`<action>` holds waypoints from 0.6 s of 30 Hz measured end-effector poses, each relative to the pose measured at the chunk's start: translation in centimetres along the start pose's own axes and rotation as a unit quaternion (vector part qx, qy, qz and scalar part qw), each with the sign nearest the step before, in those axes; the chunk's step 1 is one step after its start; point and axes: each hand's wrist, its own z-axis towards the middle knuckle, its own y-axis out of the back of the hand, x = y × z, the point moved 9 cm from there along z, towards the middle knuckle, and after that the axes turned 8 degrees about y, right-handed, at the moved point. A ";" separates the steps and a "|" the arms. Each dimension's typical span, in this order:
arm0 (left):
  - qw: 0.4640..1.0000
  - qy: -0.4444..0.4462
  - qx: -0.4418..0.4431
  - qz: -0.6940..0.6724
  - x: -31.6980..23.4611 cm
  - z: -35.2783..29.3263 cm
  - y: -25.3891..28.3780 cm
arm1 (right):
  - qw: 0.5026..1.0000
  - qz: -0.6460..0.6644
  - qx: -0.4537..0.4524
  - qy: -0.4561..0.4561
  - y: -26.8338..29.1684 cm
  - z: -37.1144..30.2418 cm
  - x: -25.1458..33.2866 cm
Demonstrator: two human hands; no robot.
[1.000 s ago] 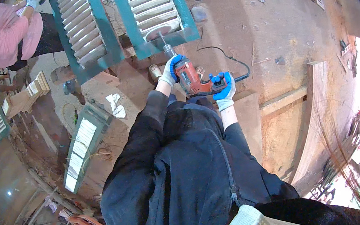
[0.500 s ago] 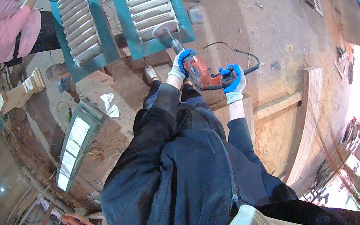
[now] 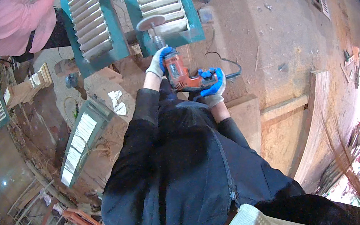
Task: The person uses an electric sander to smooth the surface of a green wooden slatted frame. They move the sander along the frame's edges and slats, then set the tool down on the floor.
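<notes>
A red power drill [image 3: 177,72] with a round sanding disc [image 3: 150,22] on its front end is held in both my hands. My left hand [image 3: 157,63], in a white and blue work glove, wraps round the drill's front body. Around its rear handle, near the black cord, my gloved right hand [image 3: 215,84] is closed. The disc is tilted over the lower left part of a teal louvered shutter [image 3: 192,13] with pale worn slats. Whether it touches the wood I cannot tell. A second teal shutter [image 3: 118,33] lies just left of it.
At the upper left is a person in a pink top [image 3: 13,25]. An arched shutter panel [image 3: 95,107] lies left of me, by white scraps [image 3: 117,104]. Stacked wooden pieces [image 3: 30,88] sit farther left. Wooden frame boards [image 3: 304,121] stand at my right. The drill's cord [image 3: 233,61] loops right.
Both hands have carried the drill leftward. The disc has shifted from the lower slats toward the shutter's left frame edge. The whole view has also shifted slightly.
</notes>
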 end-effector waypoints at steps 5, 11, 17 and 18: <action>1.000 0.014 -0.014 0.018 3.2 2.5 -4.1 | 0.993 0.079 -0.080 0.023 3.3 -0.3 3.4; 0.999 0.002 -0.047 0.019 3.0 1.1 -2.2 | 0.996 0.041 -0.075 0.033 3.4 -1.4 2.4; 0.999 -0.001 -0.031 -0.021 2.1 -0.6 1.3 | 1.000 0.027 0.005 -0.003 0.0 -2.6 0.8; 1.000 0.009 -0.012 -0.018 2.3 0.2 0.1 | 0.999 0.027 0.031 0.029 0.4 -1.9 1.4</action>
